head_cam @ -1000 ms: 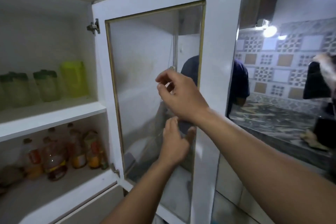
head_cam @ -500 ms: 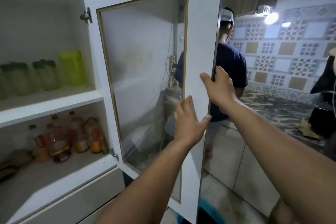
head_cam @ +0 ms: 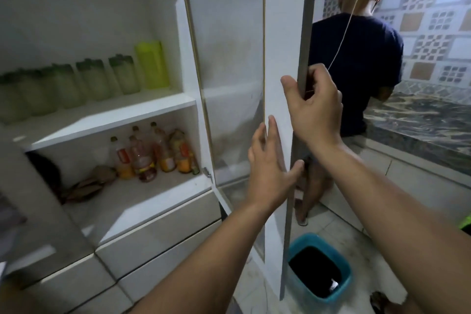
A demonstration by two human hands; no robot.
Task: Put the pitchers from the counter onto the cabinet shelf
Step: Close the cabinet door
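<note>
The white cabinet stands open, its glass-panelled door (head_cam: 276, 33) swung out towards me. My right hand (head_cam: 314, 104) grips the door's outer edge at mid height. My left hand (head_cam: 270, 168) lies flat and open against the door's white frame just below. On the upper shelf (head_cam: 109, 116) stand several frosted pitchers with green lids (head_cam: 95, 79) in a row, and a yellow-green pitcher (head_cam: 153, 64) at the right end.
The lower shelf holds several bottles (head_cam: 153, 153) and dark items at the left. Behind the door a person in a dark shirt (head_cam: 356, 71) stands at a marbled counter (head_cam: 420, 125). A teal bin (head_cam: 321, 266) sits on the tiled floor below the door.
The door has swung further open. My right hand went from the glass to gripping the door's outer edge, and my left hand slid onto the frame. My view dropped lower.
</note>
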